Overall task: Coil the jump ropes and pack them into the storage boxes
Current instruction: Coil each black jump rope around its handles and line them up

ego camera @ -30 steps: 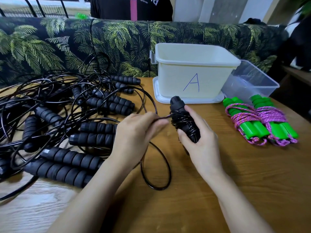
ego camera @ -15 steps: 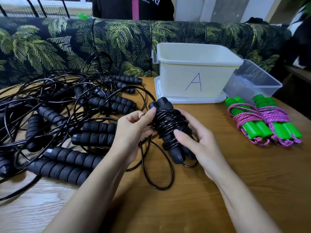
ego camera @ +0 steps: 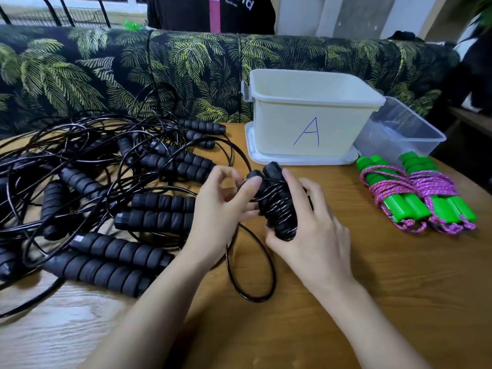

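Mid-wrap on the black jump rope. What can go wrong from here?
1. The stiff-looking cord wound round the black handles in the right hand may spring loose if the left hand lets go before the end is tucked.
2. The loose cord loop by the left wrist lies against the tangled rope pile; winding it in could snag or drag other ropes.

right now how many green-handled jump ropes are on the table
2. Both lie coiled at the right of the table, in front of the clear box: the left bundle and the right bundle, side by side. More could be hidden inside the boxes.
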